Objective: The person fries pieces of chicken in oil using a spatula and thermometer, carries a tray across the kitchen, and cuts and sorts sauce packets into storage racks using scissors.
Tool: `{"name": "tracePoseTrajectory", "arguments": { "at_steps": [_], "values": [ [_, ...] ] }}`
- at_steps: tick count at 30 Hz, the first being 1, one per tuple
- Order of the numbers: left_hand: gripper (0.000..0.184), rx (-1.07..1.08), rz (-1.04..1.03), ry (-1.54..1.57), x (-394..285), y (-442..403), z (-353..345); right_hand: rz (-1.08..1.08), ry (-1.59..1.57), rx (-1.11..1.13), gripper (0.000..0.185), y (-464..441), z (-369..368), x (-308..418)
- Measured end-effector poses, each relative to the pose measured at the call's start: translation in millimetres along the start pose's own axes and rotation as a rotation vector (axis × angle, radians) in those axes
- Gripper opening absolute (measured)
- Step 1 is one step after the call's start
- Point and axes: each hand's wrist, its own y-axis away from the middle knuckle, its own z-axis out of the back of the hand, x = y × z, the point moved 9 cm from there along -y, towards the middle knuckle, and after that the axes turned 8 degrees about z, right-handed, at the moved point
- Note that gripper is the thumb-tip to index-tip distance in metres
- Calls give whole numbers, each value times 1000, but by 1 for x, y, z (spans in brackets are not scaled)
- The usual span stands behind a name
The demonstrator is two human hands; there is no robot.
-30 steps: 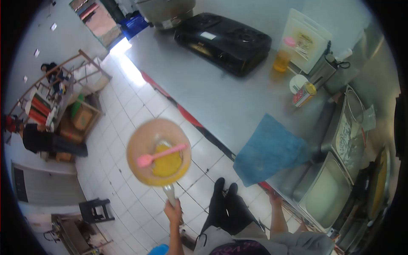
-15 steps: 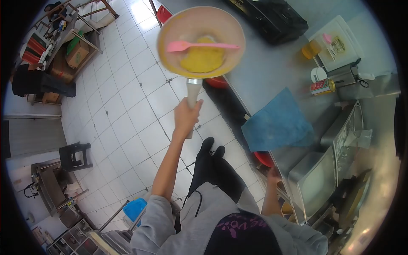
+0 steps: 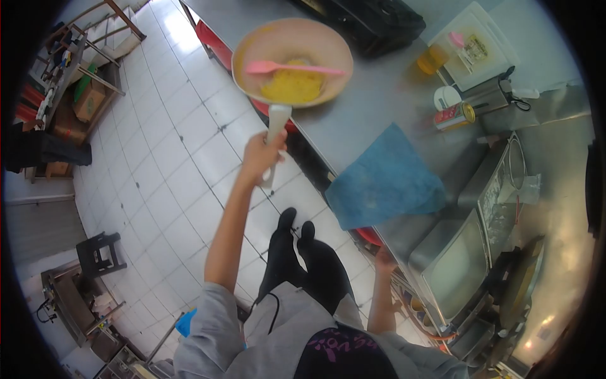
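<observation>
My left hand [image 3: 264,153] is wrapped round the pale handle of a frying pan [image 3: 249,47], held out over the counter's front edge. A spread of yellow, egg-like food [image 3: 291,87] lies in the pan. Across the pan rests a pink silicone spatula [image 3: 278,67]. My right hand [image 3: 384,259] hangs low beside the counter edge, close to a red object [image 3: 370,235] under it; its fingers are too small and partly hidden to read. Nearest to it on the counter are a blue cloth [image 3: 386,183] and a metal container with a cloudy lid [image 3: 454,268].
Along the metal counter [image 3: 344,129] stand a black stove [image 3: 372,25], an amber container [image 3: 432,59], a white tray [image 3: 483,54], a can [image 3: 456,116] and a strainer [image 3: 516,161]. A black stool [image 3: 101,254] and a person's dark-clothed legs [image 3: 60,148] are on the left.
The view has shifted, with the counter now further left in it. The pan, in my left hand, is now over the counter edge rather than partly over the floor.
</observation>
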Motion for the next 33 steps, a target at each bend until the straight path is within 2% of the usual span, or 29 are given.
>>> {"name": "tracePoseTrajectory", "arguments": {
  "at_steps": [1,2,4,5,7,8,9,10,11,12,13,14,16,17,19,20,22,24,26,27,28,29,31,32,33],
  "values": [
    [44,75,41,139,3,-3,-4,-5,14,-7,46,-1,7,5],
    [44,70,50,140,9,-4,-1,-60,-4,-15,44,-3,11,1],
    [42,312,30,625,14,2,-16,-124,-12,-28,43,-1,23,2],
    [42,302,36,634,30,6,-27,-202,-29,-43,42,1,27,-1],
    [40,-222,110,1152,129,17,-28,-370,-52,-67,41,0,35,-4],
    [41,-167,159,1169,213,5,-61,-488,-214,-40,43,-1,34,-8],
    [42,-25,481,1453,289,14,-127,-501,-225,-84,45,-3,32,-8],
    [43,67,446,1184,298,49,-181,-520,-171,-93,45,-6,34,-8],
    [50,308,580,960,324,71,-252,-535,-114,-110,45,-9,40,-6],
    [52,450,695,749,358,91,-323,-548,-100,-120,45,-10,45,-3],
    [51,638,72,613,287,117,-346,-569,-48,-40,44,-13,44,-3],
    [48,643,361,689,260,129,-374,-591,3,40,42,-13,45,-4],
    [47,323,206,800,257,123,-410,-589,82,39,42,-17,62,-6],
    [47,309,207,806,262,123,-431,-582,119,37,42,-21,72,-7],
    [43,74,230,795,289,115,-440,-540,207,26,42,-34,95,-6],
    [43,66,239,792,290,117,-436,-520,271,25,42,-40,110,-10],
    [49,210,252,590,287,125,-443,-492,359,-20,42,-58,150,-13],
    [62,404,304,743,302,131,-473,-467,450,-56,42,-78,199,-32],
    [30,81,263,671,306,140,-456,-425,526,-97,42,-101,250,-49],
    [30,48,429,465,266,149,-404,-420,548,-112,42,-108,269,-60],
    [30,529,356,548,302,141,-458,-408,577,-135,42,-118,296,-67],
    [30,572,439,543,304,141,-456,-401,602,-152,42,-126,317,-75],
    [29,574,433,371,269,131,-412,-393,632,-172,41,-138,348,-90],
    [29,566,445,359,276,132,-412,-386,643,-177,41,-144,359,-95],
    [33,527,367,411,275,134,-410,-386,657,-180,41,-147,368,-98]
  ]
}}
